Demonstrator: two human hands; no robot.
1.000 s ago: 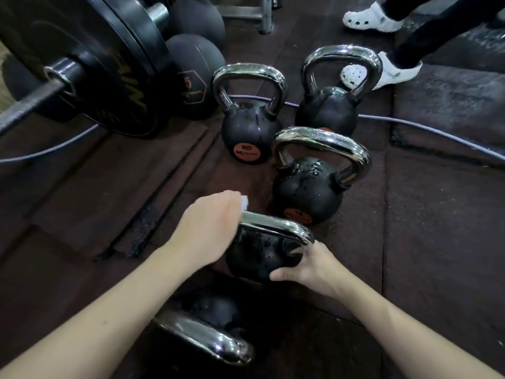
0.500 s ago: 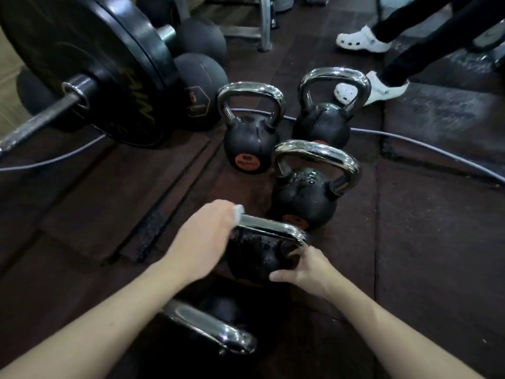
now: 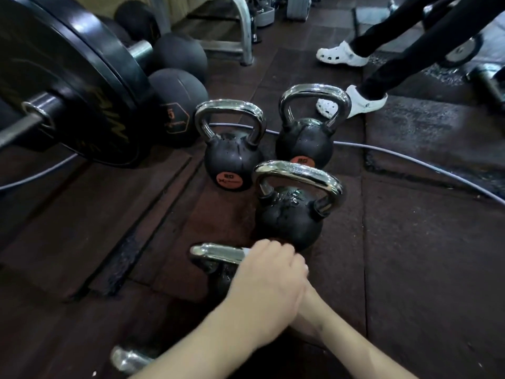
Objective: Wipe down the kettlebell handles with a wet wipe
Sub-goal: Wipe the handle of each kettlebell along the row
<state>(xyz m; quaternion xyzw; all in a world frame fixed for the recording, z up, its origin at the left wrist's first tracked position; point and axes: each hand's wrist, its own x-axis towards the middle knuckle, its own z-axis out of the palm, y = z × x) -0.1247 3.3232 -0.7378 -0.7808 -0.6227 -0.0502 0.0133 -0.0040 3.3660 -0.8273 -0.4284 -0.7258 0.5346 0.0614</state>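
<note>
Several black kettlebells with chrome handles stand on the dark rubber floor. The near kettlebell [image 3: 216, 272] sits below centre, its chrome handle [image 3: 216, 251] bare at the left end. My left hand [image 3: 269, 280] is closed over the handle's right part, with a white wet wipe [image 3: 246, 252] peeking out at the fingers. My right hand [image 3: 306, 305] is almost wholly hidden under the left hand; only its wrist shows. Behind stands a kettlebell [image 3: 289, 214] with a wet-looking handle, and two more kettlebells [image 3: 232, 160] [image 3: 304, 143] stand farther back. Another chrome handle [image 3: 128, 359] lies at the bottom.
A barbell with a large black plate [image 3: 82, 99] fills the upper left, with medicine balls [image 3: 177, 105] beside it. A grey cable [image 3: 410, 162] runs across the floor. A person's legs in white clogs [image 3: 355, 102] stand at the upper right, next to a metal frame [image 3: 246, 31].
My left hand slid with the wipe from the handle's left end to its right end, covering my right hand. The camera tilted up, showing more of the room.
</note>
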